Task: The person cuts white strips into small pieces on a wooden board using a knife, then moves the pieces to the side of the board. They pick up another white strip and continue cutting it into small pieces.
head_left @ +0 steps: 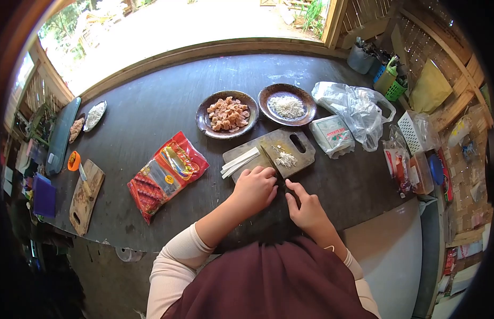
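Note:
My left hand [256, 187] rests with curled fingers at the near edge of a wooden cutting board [246, 150]; whatever lies under its fingertips is hidden. Just beyond it, several long white strips [240, 162] lie side by side on the board. My right hand [306, 206] is closed around the handle of a knife [270, 160], whose dark blade points away from me across the board, close to my left fingertips. To the right of the blade sits a small heap of finely cut white pieces [285, 158].
Beyond the board stand a plate of brown chunks [228, 115] and a plate of white shreds [287, 107]. A red sausage packet [168, 176] lies left. Plastic bags [358, 109] are at right. A smaller board [87, 198] bears another knife [84, 178] at far left.

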Action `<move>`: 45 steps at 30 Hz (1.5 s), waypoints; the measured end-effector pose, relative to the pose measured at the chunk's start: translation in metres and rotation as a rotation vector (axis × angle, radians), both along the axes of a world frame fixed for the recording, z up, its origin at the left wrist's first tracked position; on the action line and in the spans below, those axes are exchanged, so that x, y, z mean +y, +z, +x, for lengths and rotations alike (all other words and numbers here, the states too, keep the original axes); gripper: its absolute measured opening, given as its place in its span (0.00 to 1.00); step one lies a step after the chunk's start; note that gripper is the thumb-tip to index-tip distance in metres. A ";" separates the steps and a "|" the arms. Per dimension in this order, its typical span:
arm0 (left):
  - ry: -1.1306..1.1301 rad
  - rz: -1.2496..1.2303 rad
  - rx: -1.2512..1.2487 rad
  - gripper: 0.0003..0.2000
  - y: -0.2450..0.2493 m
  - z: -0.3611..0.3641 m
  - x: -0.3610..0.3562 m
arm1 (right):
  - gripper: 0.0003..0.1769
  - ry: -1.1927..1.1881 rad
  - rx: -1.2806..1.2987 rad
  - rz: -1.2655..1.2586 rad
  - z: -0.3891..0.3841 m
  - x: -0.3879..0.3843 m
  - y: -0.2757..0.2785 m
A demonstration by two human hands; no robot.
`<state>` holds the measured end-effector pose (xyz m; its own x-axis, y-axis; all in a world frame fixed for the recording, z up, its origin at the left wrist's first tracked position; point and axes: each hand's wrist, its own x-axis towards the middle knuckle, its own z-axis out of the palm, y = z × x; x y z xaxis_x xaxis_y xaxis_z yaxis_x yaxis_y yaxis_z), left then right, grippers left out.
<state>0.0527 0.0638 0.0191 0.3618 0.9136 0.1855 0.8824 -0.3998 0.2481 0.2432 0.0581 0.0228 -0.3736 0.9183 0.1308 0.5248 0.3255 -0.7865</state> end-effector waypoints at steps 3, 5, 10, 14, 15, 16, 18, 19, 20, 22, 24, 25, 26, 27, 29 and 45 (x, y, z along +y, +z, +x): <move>-0.003 0.015 -0.075 0.10 -0.004 -0.003 0.004 | 0.19 -0.016 0.015 -0.024 0.007 -0.011 0.003; -0.003 0.016 -0.081 0.10 -0.006 -0.004 0.004 | 0.18 -0.024 0.010 -0.028 0.009 -0.015 0.008; -0.011 -0.004 -0.080 0.10 -0.004 -0.005 0.004 | 0.19 -0.021 0.010 -0.058 0.008 -0.005 -0.002; -0.015 0.005 -0.086 0.10 -0.005 -0.005 0.004 | 0.21 -0.081 0.119 -0.285 0.004 0.004 0.004; -0.018 0.008 -0.087 0.09 -0.004 -0.006 0.004 | 0.21 -0.079 0.118 -0.287 0.004 0.004 0.004; -0.017 0.005 -0.088 0.09 -0.004 -0.007 0.003 | 0.21 -0.079 0.128 -0.273 0.004 0.004 0.005; -0.014 0.000 -0.086 0.09 -0.004 -0.006 0.004 | 0.21 -0.082 0.133 -0.259 0.006 0.003 0.003; -0.014 0.000 -0.090 0.09 -0.004 -0.006 0.004 | 0.21 -0.075 0.108 -0.211 0.007 0.002 0.000; -0.013 -0.006 -0.090 0.09 -0.003 -0.006 0.004 | 0.21 -0.065 0.084 -0.162 0.008 0.001 -0.002; -0.007 -0.013 -0.089 0.10 -0.004 -0.007 0.003 | 0.21 -0.056 0.085 -0.169 0.008 -0.002 -0.002; -0.019 0.006 -0.084 0.10 -0.004 -0.006 0.004 | 0.21 -0.052 0.091 -0.174 0.007 -0.003 -0.002; -0.022 0.006 -0.083 0.10 -0.004 -0.006 0.004 | 0.21 -0.046 0.091 -0.169 0.007 -0.004 -0.001; -0.018 -0.004 -0.086 0.09 -0.003 -0.006 0.004 | 0.21 -0.042 0.090 -0.164 0.006 -0.005 0.000; -0.013 -0.014 -0.088 0.09 -0.003 -0.006 0.004 | 0.21 -0.045 0.091 -0.164 0.006 -0.006 0.003; -0.009 -0.013 -0.070 0.09 -0.004 -0.005 0.004 | 0.20 -0.073 0.051 -0.207 0.003 -0.008 0.011; 0.014 -0.025 -0.026 0.09 -0.001 -0.001 0.003 | 0.20 -0.060 0.020 -0.197 0.002 -0.003 0.018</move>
<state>0.0521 0.0666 0.0181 0.3440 0.9230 0.1722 0.8810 -0.3808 0.2809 0.2450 0.0549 0.0412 -0.3163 0.9475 -0.0463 0.5222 0.1331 -0.8424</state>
